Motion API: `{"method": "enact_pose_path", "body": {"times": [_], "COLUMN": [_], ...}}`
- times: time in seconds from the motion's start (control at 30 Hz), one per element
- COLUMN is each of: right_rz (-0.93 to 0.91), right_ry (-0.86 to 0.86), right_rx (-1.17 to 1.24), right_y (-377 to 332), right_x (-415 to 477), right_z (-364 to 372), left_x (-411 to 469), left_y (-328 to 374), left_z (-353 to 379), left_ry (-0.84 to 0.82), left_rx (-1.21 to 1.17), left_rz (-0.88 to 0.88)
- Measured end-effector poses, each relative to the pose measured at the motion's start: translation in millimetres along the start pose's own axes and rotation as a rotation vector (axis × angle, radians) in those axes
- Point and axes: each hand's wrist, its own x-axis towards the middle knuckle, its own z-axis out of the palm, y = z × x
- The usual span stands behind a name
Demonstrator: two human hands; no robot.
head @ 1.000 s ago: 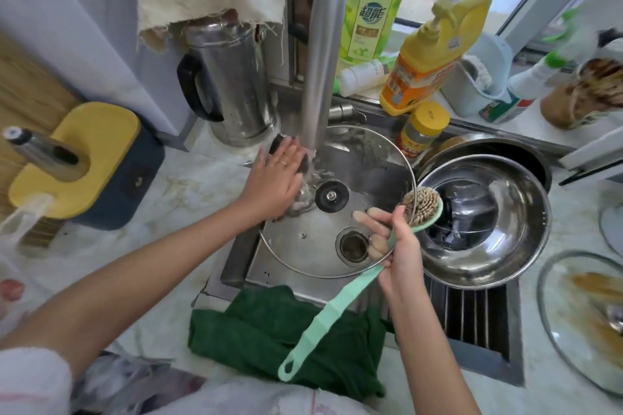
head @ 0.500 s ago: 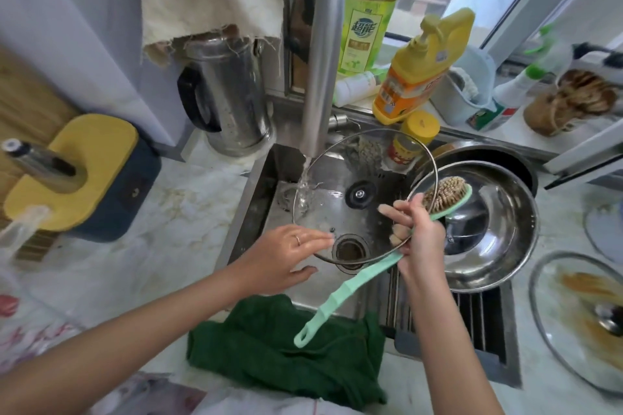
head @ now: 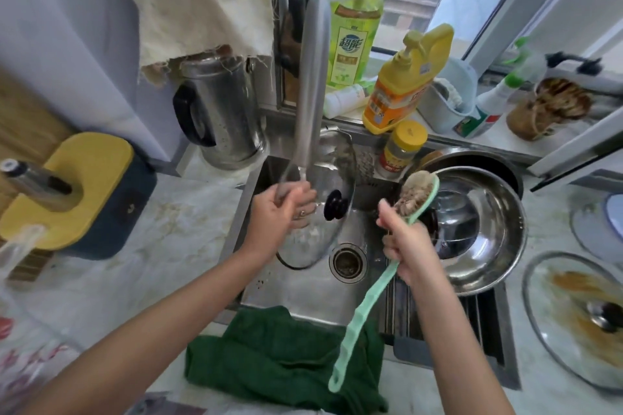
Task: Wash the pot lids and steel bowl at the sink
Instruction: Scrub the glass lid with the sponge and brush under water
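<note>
Head: lid in left grip

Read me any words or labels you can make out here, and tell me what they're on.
"超能": on the green soap bottle.
Yellow bottle label: too blurred to read.
Jar label: too blurred.
Spray bottle label: too blurred.

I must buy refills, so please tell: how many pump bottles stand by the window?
2. The green pump bottle stands on the sill behind the faucet; the yellow pump bottle stands to its right. Others may be hidden behind them.
</note>
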Motion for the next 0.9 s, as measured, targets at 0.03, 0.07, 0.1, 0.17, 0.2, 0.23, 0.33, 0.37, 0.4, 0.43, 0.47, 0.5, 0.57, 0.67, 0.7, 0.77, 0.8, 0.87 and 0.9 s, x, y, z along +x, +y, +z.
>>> {"method": "enact_pose_path", "body": {"times": [0.03,0.07,0.1,0.17,0.2,0.23,0.33,0.37,0.4,0.43,0.47,0.5,0.57,0.67,0.7,0.77,0.8,0.87,0.9], "right_rz": [0.018,0.033,0.046,0.083,0.115,0.143,0.162,0.177,0.201,0.242,0.286,0.312,0.275,0.157,0.142,0.144,0.145,0.125,0.104], "right_ry": [0.040,0.066,0.074,0.085,0.089,0.082,0.044,0.022,-0.021,-0.078,-0.127,-0.150,-0.136,-0.152,-0.173,-0.222,-0.251,-0.270,-0.263], "right_rx": [-0.115,-0.212,-0.269,-0.252,-0.180,-0.107,-0.104,-0.107,-0.053,0.062,0.208,0.320,0.369,0.273,0.245,0.205,0.193,0.104,0.013], "right_y": [12.0,25.1,37.3,52.0,53.2,52.8,50.9,49.7,49.9,48.9,46.4,42.9,36.6,21.7,15.1,2.8,-1.9,-7.9,-9.7], "right_x": [2.9,5.4,6.6,10.2,11.7,12.4,16.1,16.1,15.9,15.7,14.7,15.1,20.6,33.5,37.5,43.4,44.6,45.2,44.4], "right_z": [0.1,0.3,0.9,4.0,5.6,7.2,8.9,8.4,8.7,11.3,13.2,14.9,13.7,8.4,6.4,3.4,3.2,3.0,3.2], "left_x": [4.4,7.1,7.7,5.0,3.2,1.4,-0.5,-0.4,-1.0,-1.6,-3.2,-5.1,-9.3,-9.7,-8.5,-5.4,-3.9,-1.1,0.0], "left_y": [-1.8,-5.1,-8.3,-14.7,-15.0,-14.7,-13.7,-11.7,-11.3,-9.0,-6.6,-3.2,4.7,12.3,14.4,18.3,19.0,17.5,16.6], "left_z": [-3.4,-8.1,-12.8,-20.6,-22.5,-24.3,-29.3,-29.5,-31.3,-33.4,-35.5,-38.8,-48.3,-68.4,-73.7,-78.9,-81.3,-83.3,-83.7], "left_ry": [0.065,0.123,0.167,0.220,0.227,0.233,0.221,0.209,0.194,0.172,0.143,0.106,-0.029,-0.290,-0.377,-0.508,-0.545,-0.602,-0.609], "left_rx": [-0.125,-0.239,-0.337,-0.432,-0.452,-0.472,-0.583,-0.630,-0.665,-0.700,-0.728,-0.758,-0.813,-0.739,-0.728,-0.755,-0.756,-0.756,-0.755], "left_rz": [-0.146,-0.256,-0.325,-0.373,-0.372,-0.369,-0.378,-0.386,-0.388,-0.389,-0.393,-0.402,-0.439,-0.508,-0.525,-0.563,-0.575,-0.553,-0.522]}}
